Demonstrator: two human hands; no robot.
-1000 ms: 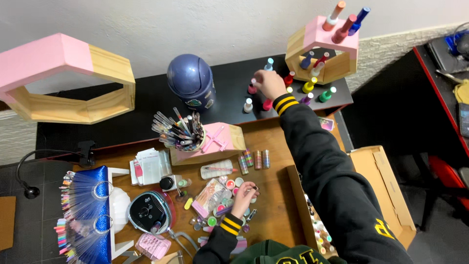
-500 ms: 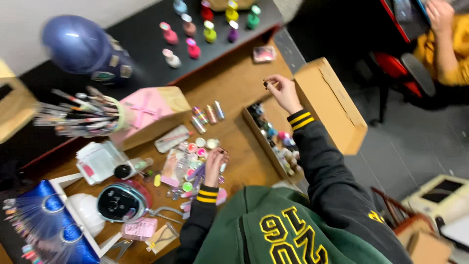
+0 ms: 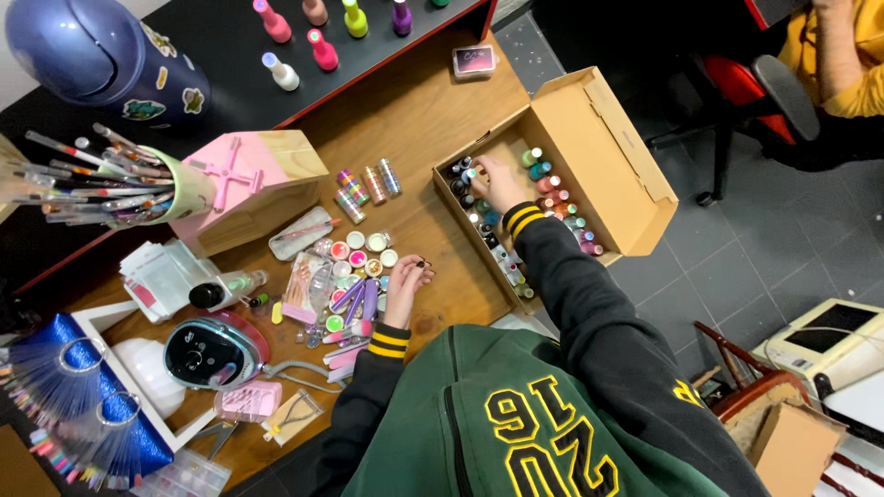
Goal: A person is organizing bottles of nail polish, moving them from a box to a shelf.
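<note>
My right hand (image 3: 498, 181) reaches into an open cardboard box (image 3: 603, 124) at the table's right edge. Its fingers bend down among the small nail polish bottles (image 3: 552, 198) standing inside, by the box's left end. A grip on any bottle is hidden by the fingers. My left hand (image 3: 405, 283) rests on the wooden table (image 3: 419, 110), fingers loosely apart with dark nails and nothing in them. It lies beside a cluster of little round colour jars (image 3: 357, 253) and flat purple sticks (image 3: 359, 299).
A pink and wood box (image 3: 249, 184), a cup of brushes (image 3: 138, 189), a nail lamp (image 3: 207, 350) and blue fans of nail samples (image 3: 74, 405) fill the left. Polish bottles (image 3: 318, 46) stand on the black shelf. Another person sits at the top right (image 3: 847, 64).
My right hand has come down from the far shelf and moved into the cardboard box. The view has swung down and to the right. My left hand has stayed by the jars.
</note>
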